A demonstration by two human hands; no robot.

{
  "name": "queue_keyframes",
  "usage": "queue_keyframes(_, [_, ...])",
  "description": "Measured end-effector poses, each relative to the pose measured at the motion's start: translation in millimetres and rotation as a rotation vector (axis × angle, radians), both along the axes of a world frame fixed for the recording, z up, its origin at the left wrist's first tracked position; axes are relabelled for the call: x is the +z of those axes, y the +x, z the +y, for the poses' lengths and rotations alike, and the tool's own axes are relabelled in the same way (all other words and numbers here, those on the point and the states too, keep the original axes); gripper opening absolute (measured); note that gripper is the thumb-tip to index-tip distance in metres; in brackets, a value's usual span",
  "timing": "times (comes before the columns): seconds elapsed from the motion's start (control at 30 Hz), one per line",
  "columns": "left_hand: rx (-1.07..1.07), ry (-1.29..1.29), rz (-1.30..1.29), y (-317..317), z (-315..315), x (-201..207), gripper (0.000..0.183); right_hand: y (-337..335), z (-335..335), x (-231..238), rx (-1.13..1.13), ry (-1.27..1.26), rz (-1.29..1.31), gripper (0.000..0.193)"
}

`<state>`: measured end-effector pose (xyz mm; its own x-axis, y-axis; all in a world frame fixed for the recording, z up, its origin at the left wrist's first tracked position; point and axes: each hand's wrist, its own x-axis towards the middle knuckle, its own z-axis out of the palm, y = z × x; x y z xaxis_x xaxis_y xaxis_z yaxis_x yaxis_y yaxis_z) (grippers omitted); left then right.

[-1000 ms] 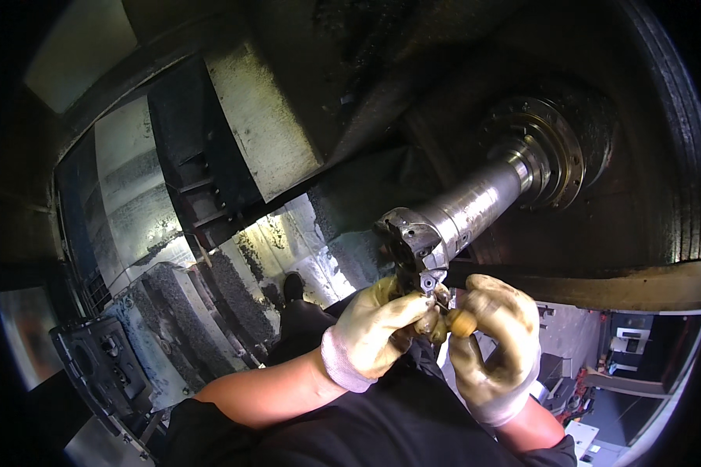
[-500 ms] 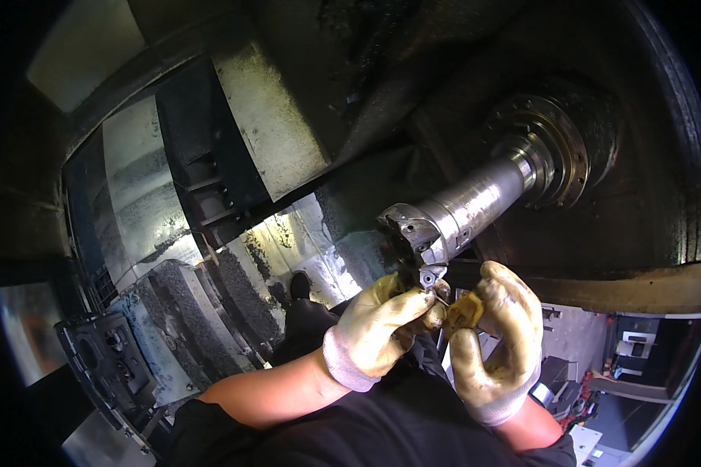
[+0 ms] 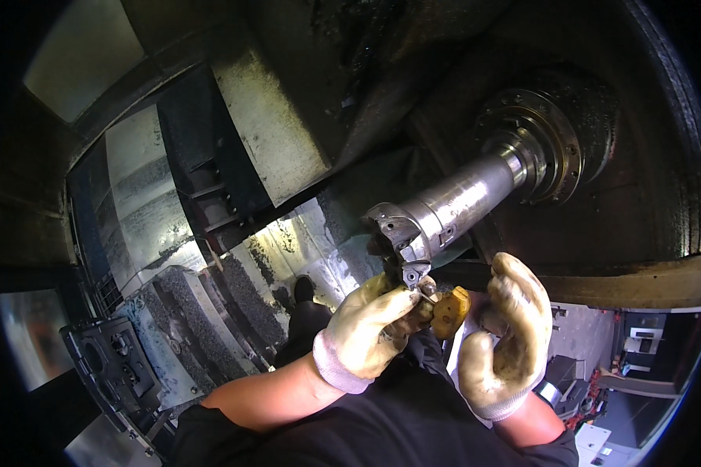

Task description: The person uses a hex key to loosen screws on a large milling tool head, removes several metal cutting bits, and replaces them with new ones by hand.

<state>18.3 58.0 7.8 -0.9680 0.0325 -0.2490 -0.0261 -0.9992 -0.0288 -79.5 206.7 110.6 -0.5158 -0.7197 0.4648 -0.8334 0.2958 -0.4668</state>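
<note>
Hand-tool work at the grey steel cutter head [image 3: 399,229], looks like.
Yellow faceted tool handle [image 3: 450,313] below it, beside left gloved hand [image 3: 368,331]: fingers curled, grip hidden. Right gloved hand [image 3: 519,350] wide, off handle; turning needs fingers closed. Black case [image 3: 86,367], lower left: contents unclear.

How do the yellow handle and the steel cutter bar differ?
Colour: the yellow handle is yellow; the steel cutter bar is silver-grey.
Size: the yellow handle is small; the steel cutter bar is far longer.
Place: the yellow handle sits between both gloved hands; the steel cutter bar extends to the round flange.
</note>
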Motion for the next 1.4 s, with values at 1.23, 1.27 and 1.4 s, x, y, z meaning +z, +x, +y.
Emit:
queue_keyframes(1.23, [0.126, -0.033, -0.106, 2.0, 12.4, 8.3, 0.032, -28.4, -11.7, -6.2, 0.282, 0.043, 0.175, 0.042])
queue_keyframes(1.27, [0.111, -0.079, -0.151, 2.3, 12.0, 12.2, 0.032, -28.3, -14.4, -4.9, 0.247, 0.022, 0.188, 0.037])
queue_keyframes(1.4, [0.055, -0.047, -0.172, 7.5, 15.1, -9.9, 0.029, -21.9, -7.4, -4.4, 0.085, -0.118, -0.013, 0.045])
